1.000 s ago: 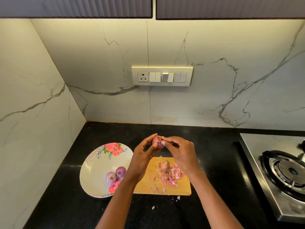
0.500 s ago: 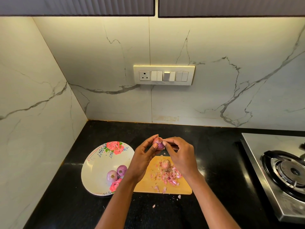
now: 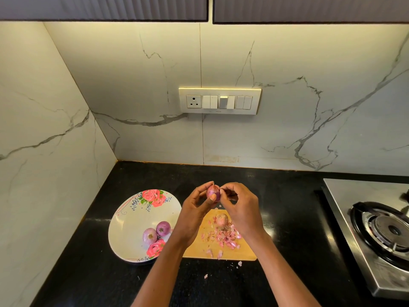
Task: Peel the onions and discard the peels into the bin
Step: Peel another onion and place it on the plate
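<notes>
The onion in hand (image 3: 213, 193) is held up above the far edge of the cutting board (image 3: 245, 251), over the black bench (image 3: 287, 218). My left hand (image 3: 194, 209) cups it, thumb across the front and fingers curled behind. My right hand (image 3: 240, 207) pinches at its top right side, fingertips bunched on what I take to be a flap of skin.

On the board: one paler onion (image 3: 222, 219), apparently peeled, with a heap of pink peels (image 3: 225, 237) just beside it. Two more onions (image 3: 157, 232) lie touching in the floral plate (image 3: 132, 218), left of the board.

Risks as I judge them:
- The bulb is small and smooth; a hard tug on the skin could pop it out of the left hand onto the bench or toward the stove (image 3: 376, 229).
- Skin may tear into scraps instead of a strip. Some bits (image 3: 239, 263) already lie off the board on the bench, so more could scatter and be missed at clean-up.

Hard to make out:
- No bin in view; I cannot say where the peels must go.
- The right fingertips hide the exact pinch point, so whether skin is lifted I cannot tell.
- How much skin remains on the held onion's far side is hidden.
- The stove is cut off at the right edge.
</notes>
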A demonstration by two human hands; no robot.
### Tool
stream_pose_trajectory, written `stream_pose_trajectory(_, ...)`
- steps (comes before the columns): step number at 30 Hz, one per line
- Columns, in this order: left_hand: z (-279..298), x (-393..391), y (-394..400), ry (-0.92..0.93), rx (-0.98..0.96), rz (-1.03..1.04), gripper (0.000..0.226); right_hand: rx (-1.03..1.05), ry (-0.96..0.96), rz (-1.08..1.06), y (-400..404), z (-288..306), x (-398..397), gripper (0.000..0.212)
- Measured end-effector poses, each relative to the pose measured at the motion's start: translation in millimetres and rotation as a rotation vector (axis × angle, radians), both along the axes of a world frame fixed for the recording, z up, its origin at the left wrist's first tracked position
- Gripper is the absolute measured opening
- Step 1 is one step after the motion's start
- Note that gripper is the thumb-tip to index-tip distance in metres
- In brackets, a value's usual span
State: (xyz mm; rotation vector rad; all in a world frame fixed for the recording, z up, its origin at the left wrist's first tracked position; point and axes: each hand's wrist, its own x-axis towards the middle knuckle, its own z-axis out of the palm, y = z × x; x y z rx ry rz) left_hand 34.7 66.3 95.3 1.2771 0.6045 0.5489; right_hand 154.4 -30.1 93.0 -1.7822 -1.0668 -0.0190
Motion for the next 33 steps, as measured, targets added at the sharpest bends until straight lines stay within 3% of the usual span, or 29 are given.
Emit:
stream_pose_trajectory(6,2,-1,0,0.009,0.017,-0.035,0.043,-0.022,0.123,-0.036,4,2,7,0.010)
stream_pose_trajectory(11,0,-5,4,-0.031,-0.094,-0.052,0.045,-0.038,0.286,0.010,4,4,14,0.009)
stream_pose_trajectory(15,1,-6,8,-0.049,-0.159,-0.029,0.042,-0.046,0.454,0.174,3,9,9,0.033)
stream_pose_trajectory(21,1,-6,8,0.024,-0.023,-0.037,0.046,0.002,0.527,0.161,3,1,6,0.022)
stream_pose_trajectory(25,-6,-11,10,0.071,0.026,-0.056,0.053,-0.019,0.485,0.118,4,2,7,0.005)
stream_pose_trajectory(29,-2,-13,10,0.037,-0.055,-0.066,0.071,-0.077,0.430,0.012,5,-5,20,0.007)
stream_pose_trajectory(33,2,-15,12,0.010,-0.073,-0.079,0.050,-0.157,0.338,0.126,3,-3,24,0.028)
